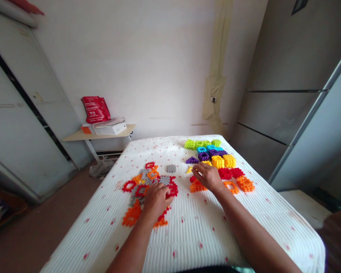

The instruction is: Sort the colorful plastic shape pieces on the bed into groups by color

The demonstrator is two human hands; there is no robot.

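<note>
Pale wall (136,64) fills twelve o'clock, yellowish tape (220,38) running down it at one, around wall socket (213,99) at two. Tall grey cabinet (278,68), dark seams showing, stands toward two. At nine, small side table (74,135) bears white box (110,129) and orange-fronted box (87,130); red bag with white lettering (93,110) sits above them. Crumpled plastic bag (101,167) lies below, toward eight, on brown floor (74,193). Light-coloured doors (14,125) line nine; red cloth (25,5) tops ten.
</note>
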